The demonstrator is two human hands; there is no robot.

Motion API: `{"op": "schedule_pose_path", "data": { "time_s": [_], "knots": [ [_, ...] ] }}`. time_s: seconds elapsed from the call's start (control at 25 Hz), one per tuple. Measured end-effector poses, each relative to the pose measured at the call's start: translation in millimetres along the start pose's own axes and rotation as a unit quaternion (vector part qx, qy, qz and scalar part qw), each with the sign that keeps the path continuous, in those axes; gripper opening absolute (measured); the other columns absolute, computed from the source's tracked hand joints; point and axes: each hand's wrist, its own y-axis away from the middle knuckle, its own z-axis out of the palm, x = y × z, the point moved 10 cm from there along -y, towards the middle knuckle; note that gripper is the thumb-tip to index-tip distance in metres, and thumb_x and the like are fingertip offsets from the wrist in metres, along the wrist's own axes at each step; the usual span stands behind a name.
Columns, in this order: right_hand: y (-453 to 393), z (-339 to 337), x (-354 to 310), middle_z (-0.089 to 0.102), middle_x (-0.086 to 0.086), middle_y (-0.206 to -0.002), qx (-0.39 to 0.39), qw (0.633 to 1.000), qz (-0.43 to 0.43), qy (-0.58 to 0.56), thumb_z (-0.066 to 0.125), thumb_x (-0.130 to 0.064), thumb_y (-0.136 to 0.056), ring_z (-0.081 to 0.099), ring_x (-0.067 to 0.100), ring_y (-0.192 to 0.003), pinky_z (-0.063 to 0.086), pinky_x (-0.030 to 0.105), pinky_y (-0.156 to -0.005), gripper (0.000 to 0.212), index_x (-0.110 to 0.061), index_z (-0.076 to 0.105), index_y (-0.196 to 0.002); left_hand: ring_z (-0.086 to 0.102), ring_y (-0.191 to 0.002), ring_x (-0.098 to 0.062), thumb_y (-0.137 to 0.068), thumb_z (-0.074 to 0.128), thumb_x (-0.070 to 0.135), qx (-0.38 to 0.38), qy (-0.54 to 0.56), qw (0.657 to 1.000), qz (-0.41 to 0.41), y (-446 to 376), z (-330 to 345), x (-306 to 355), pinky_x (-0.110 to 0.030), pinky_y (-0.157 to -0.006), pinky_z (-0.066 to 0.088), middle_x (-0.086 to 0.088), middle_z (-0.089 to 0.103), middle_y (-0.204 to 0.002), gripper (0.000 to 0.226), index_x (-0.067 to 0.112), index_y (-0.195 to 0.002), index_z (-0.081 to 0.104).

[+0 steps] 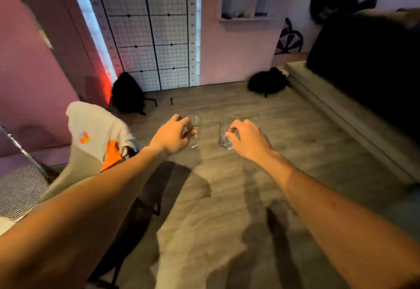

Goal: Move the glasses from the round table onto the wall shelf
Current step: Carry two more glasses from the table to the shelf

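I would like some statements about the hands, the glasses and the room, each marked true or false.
1. Each hand holds a clear glass. True: the left hand grips the left glass, the right hand grips the right glass.
2. The glasses stand on the wall shelf. False: they are carried above the floor; the wall shelf is far ahead.
3. Two black bags lie on the floor by the wall. True.
4. The right hand is empty. False: its fingers curl round a glass.

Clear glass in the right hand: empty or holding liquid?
Cannot tell. The clear glass is transparent and motion-blurred, with the right hand's fingers covering part of it.
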Motion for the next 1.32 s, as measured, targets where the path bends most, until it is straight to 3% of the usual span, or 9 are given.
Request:
{"op": "schedule_pose_path", "data": {
  "time_s": [0.2,0.48,0.72,0.92,1.04,1.32],
  "knots": [
    [-8,-93,137,0.061,0.011,-0.113,0.049,0.997,0.055,0.020,0.056,-0.035,-0.095,0.059,0.033,-0.105,0.048,0.039,-0.086,0.019,-0.019,0.062,-0.104,0.053,-0.091,-0.027,-0.091,0.058,0.035,-0.017,0.034,0.999,0.039,-101,63,120,-0.032,-0.072,0.038,-0.007,0.054,-0.094,0.019,0.017,-0.096,0.059],
    [-81,-148,261,0.062,0.008,-0.105,0.083,0.991,0.103,0.003,0.059,-0.035,-0.092,0.060,0.032,-0.102,0.048,0.039,-0.087,0.013,-0.023,0.062,-0.095,0.054,-0.095,-0.029,-0.092,0.056,0.034,-0.028,0.023,0.996,0.086,-242,115,189,-0.032,-0.070,0.036,-0.010,0.061,-0.095,0.017,0.017,-0.094,0.059],
    [-218,-179,326,0.060,0.005,-0.108,0.090,0.989,0.112,0.020,0.056,-0.037,-0.094,0.058,0.028,-0.103,0.041,0.034,-0.081,0.014,-0.024,0.061,-0.099,0.053,-0.093,-0.028,-0.092,0.057,0.031,-0.040,0.021,0.991,0.126,-398,149,193,-0.036,-0.071,0.043,-0.005,0.064,-0.087,0.021,0.011,-0.099,0.061],
    [-360,-218,360,0.058,0.006,-0.103,0.123,0.988,0.096,0.017,0.057,-0.035,-0.095,0.057,0.028,-0.097,0.045,0.036,-0.082,0.014,-0.021,0.061,-0.098,0.048,-0.081,-0.027,-0.091,0.058,0.034,-0.030,0.011,0.992,0.126,-550,155,190,-0.034,-0.067,0.035,-0.014,0.061,-0.092,0.021,0.013,-0.091,0.058],
    [-444,-236,381,0.060,0.006,-0.101,0.132,0.987,0.086,0.027,0.058,-0.036,-0.094,0.059,0.028,-0.095,0.051,0.042,-0.084,0.016,-0.022,0.062,-0.097,0.055,-0.082,-0.030,-0.091,0.059,0.035,-0.022,0.010,0.993,0.112,-637,157,185,-0.034,-0.067,0.038,-0.014,0.061,-0.095,0.022,0.014,-0.093,0.062],
    [-640,-237,448,0.061,0.004,-0.100,0.126,0.991,0.041,0.037,0.057,-0.038,-0.095,0.059,0.026,-0.090,0.053,0.042,-0.077,0.014,-0.025,0.060,-0.092,0.061,-0.085,-0.032,-0.090,0.059,0.029,0.001,-0.010,0.995,0.101,-828,185,153,-0.032,-0.067,0.040,-0.013,0.065,-0.098,0.013,0.018,-0.093,0.065]
  ]
}}
